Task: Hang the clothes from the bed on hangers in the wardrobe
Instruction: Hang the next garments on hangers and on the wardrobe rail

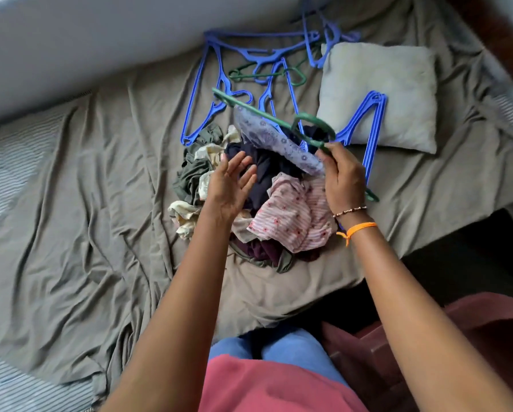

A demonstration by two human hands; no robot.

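A heap of clothes [282, 215] lies on the bed: pink striped, dark navy, olive and cream pieces. My right hand [343, 179] grips a green hanger [261, 114] near its hook, with a pale lavender flowered garment [279, 144] draped on it, held above the heap. My left hand [230, 185] hovers open over the left side of the heap, fingers spread, holding nothing. Several blue hangers [216, 72] and one more green hanger [267, 74] lie on the sheet behind the heap.
The bed has a crumpled grey-brown sheet [79, 221]. A grey pillow [389, 93] sits at the right with blue hangers [368, 123] leaning on it. A pale wall [71, 40] runs behind. Dark floor and a reddish wooden piece [427, 346] are at lower right.
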